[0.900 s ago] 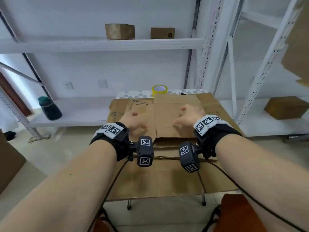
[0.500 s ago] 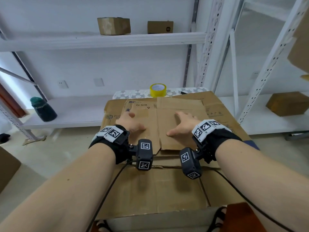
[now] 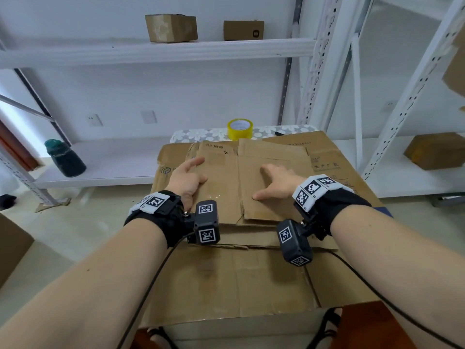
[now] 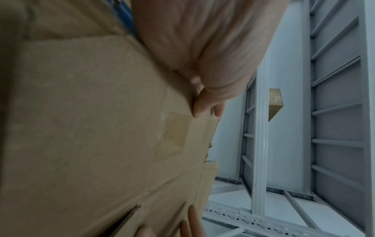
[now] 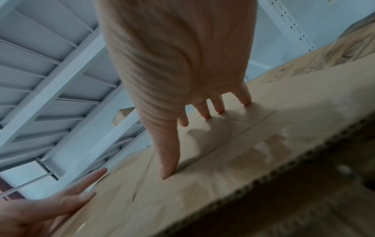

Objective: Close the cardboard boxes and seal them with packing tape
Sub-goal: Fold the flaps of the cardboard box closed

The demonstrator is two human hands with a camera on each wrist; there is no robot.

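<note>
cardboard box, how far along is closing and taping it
Done: the cardboard box has its top flaps folded flat. In hand: left hand and right hand press them down. Left: sealing; the yellow packing tape roll sits untouched behind it, and no fresh tape crosses the seam.

Bare forearms, no sleeves. Black fabric wrist straps (image 3: 161, 217), each topped by a white block printed with black square-pattern markers (image 3: 313, 188). Black box-shaped cameras (image 3: 206, 222) just inward of the straps, same markers on their faces. Thin black cables (image 3: 151, 285) trailing back from the cameras.
</note>
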